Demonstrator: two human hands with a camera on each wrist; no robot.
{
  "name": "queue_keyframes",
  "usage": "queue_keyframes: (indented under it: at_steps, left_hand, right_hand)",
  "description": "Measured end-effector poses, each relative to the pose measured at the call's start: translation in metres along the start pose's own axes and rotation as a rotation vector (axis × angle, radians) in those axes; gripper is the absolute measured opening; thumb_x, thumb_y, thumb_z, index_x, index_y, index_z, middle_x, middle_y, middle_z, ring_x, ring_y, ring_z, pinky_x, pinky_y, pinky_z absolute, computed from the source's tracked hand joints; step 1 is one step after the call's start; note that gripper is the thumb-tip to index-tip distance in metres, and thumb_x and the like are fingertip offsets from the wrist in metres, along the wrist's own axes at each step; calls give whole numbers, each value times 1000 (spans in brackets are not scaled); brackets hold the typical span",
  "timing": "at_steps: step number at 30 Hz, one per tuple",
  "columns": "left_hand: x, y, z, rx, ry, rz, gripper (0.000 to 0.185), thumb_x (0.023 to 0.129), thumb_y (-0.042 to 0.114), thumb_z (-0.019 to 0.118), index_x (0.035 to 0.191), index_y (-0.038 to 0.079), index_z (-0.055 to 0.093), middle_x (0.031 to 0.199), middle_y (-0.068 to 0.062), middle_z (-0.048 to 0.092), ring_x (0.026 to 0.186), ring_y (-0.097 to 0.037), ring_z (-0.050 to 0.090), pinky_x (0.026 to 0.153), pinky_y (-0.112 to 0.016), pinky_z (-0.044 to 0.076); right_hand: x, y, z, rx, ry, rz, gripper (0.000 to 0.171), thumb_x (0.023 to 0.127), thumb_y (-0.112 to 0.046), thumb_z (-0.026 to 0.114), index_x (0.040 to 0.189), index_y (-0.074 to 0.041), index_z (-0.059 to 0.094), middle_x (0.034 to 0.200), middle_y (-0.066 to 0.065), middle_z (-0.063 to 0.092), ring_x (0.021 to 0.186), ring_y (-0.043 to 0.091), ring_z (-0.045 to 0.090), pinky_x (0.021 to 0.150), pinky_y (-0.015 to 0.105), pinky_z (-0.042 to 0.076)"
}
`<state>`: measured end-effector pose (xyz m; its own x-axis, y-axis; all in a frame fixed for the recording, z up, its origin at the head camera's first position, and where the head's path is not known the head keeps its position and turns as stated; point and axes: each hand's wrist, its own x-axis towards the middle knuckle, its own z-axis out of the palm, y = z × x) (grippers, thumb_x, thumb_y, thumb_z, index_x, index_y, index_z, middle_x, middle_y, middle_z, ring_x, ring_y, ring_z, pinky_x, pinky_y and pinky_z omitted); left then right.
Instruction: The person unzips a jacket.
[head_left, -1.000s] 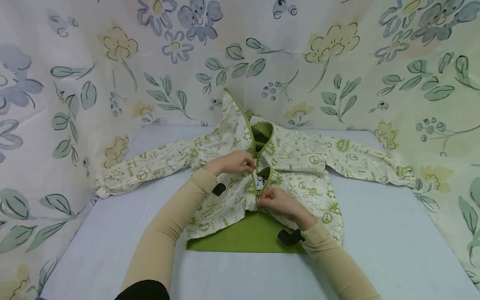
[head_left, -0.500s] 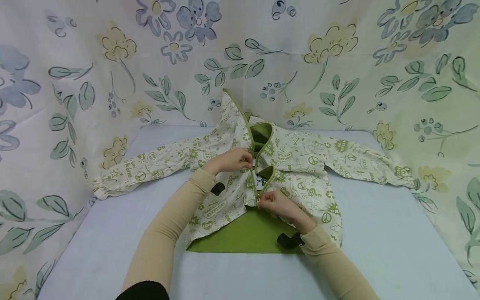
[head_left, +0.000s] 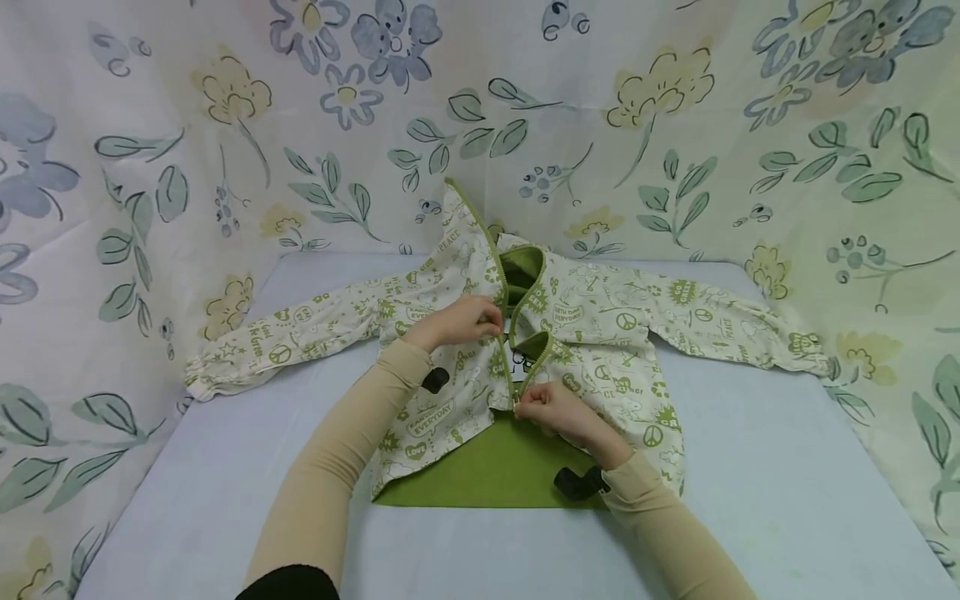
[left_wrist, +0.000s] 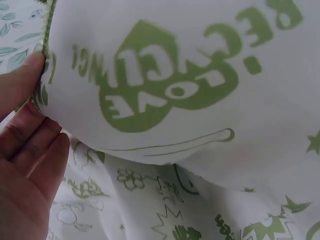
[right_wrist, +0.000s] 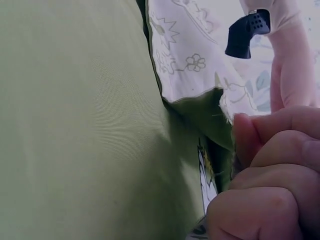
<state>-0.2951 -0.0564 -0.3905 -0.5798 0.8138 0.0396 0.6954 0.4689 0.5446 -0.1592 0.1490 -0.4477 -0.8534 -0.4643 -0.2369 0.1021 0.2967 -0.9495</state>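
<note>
A cream jacket (head_left: 615,333) with green prints lies face up on the table, sleeves spread, its green lining (head_left: 495,471) showing at the hem. The green zipper (head_left: 512,379) runs down the front and stands apart near the collar. My left hand (head_left: 493,327) pinches the left zipper edge just below the collar; in the left wrist view its fingers (left_wrist: 30,150) sit against the printed cloth (left_wrist: 175,85). My right hand (head_left: 522,406) pinches the zipper at its lower end, fingers curled tight. The right wrist view shows that fist (right_wrist: 270,170) beside the lining (right_wrist: 75,125).
The pale blue table (head_left: 787,467) is walled on three sides by a floral cloth backdrop (head_left: 675,125). The hood (head_left: 468,237) leans against the back wall. Black wrist cameras (head_left: 577,482) sit on both beige sleeves.
My right hand has crept slightly up and left along the zipper, and the hem has lifted a little. The left hand stays almost still.
</note>
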Motion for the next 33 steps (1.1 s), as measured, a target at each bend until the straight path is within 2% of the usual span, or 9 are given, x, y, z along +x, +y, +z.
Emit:
queue_keyframes:
  at_steps: [5, 7, 11, 14, 17, 24, 27, 33]
  left_hand:
    - [-1, -3, -2, 11, 31, -26, 14, 94, 11, 55, 96, 6, 68, 94, -2, 57, 85, -16, 51, 84, -31, 43]
    - [-3, -5, -5, 34, 69, -50, 15, 94, 11, 55, 99, 4, 68, 95, -3, 57, 84, -16, 52, 75, -29, 45]
    - [-4, -6, -11, 70, 126, -62, 14, 93, 8, 57, 100, 1, 68, 93, -6, 58, 81, -17, 52, 71, -29, 45]
    - [-4, -4, -13, 75, 107, -48, 15, 93, 9, 56, 99, 1, 68, 93, -6, 57, 81, -17, 52, 71, -30, 45]
    - [-4, -4, -12, 71, 88, -49, 16, 94, 11, 56, 99, 1, 68, 92, -5, 56, 80, -17, 51, 70, -29, 45]
    - [-5, -5, -9, 51, 81, -51, 16, 94, 11, 57, 100, 2, 68, 92, -4, 55, 79, -17, 48, 72, -31, 42]
    - [-5, -5, -8, 41, 75, -59, 16, 93, 10, 57, 101, 2, 68, 92, -3, 55, 80, -17, 47, 76, -33, 40]
    - [-5, -3, -6, -6, 67, -84, 14, 93, 10, 57, 99, 3, 68, 92, -3, 54, 80, -17, 48, 73, -31, 43]
  right_hand:
    - [-2, 3, 3, -17, 6, -11, 26, 92, -13, 57, 77, 9, 57, 52, -2, 38, 39, 7, 24, 40, 22, 28]
    - [-4, 5, 6, -41, -13, -3, 25, 91, -13, 58, 73, 5, 56, 52, -3, 37, 40, 8, 25, 39, 22, 27]
    - [-6, 8, 11, -84, -69, 21, 26, 90, -15, 60, 67, -4, 53, 51, -4, 34, 41, 9, 25, 40, 23, 25]
    - [-6, 11, 12, -92, -79, 23, 27, 89, -15, 61, 65, -6, 51, 51, -4, 34, 40, 9, 25, 39, 23, 24]
    - [-7, 11, 12, -96, -105, 24, 26, 88, -13, 62, 66, -2, 54, 51, -4, 35, 40, 8, 26, 39, 22, 25]
    - [-10, 6, 8, -222, -199, 31, 25, 89, -16, 62, 70, 0, 63, 48, -6, 38, 37, 6, 29, 36, 20, 28]
    - [-12, 6, 8, -239, -216, 35, 28, 89, -16, 63, 64, -3, 59, 47, -6, 37, 37, 6, 29, 37, 20, 28]
    - [-14, 4, 8, -285, -227, 31, 40, 88, -15, 63, 55, -14, 41, 48, -7, 33, 40, 6, 28, 41, 20, 27]
